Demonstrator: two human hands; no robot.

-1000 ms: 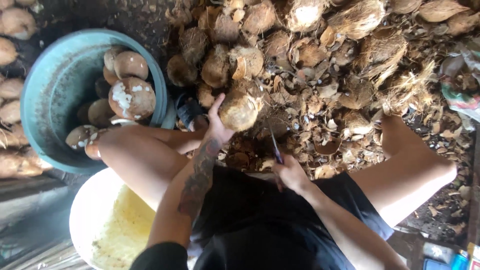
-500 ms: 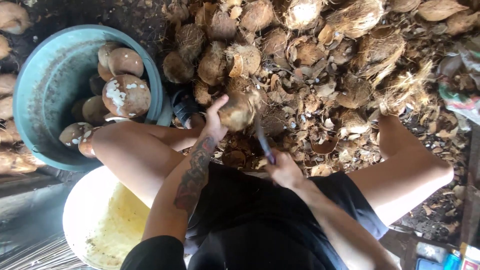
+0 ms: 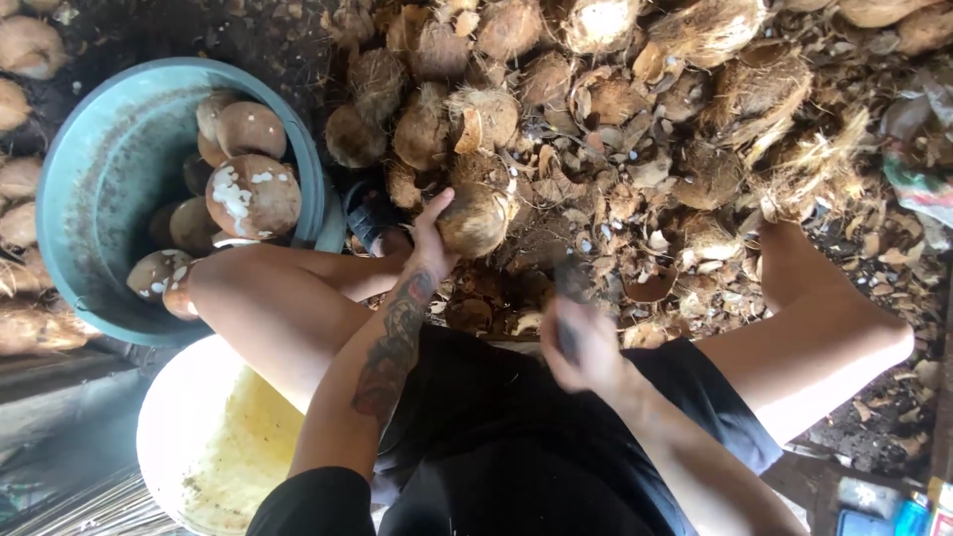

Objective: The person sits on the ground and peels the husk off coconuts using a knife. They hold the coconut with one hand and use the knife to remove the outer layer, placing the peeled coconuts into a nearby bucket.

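One camera, worn on the person's head, is looking almost straight down. It is sitting close above the lap, so the bent knees and both forearms are filling the lower half of the view. Farther out it is taking in the ground in front, with the husk pile [image 3: 635, 129] above and the blue tub [image 3: 89, 199] at the left edge.
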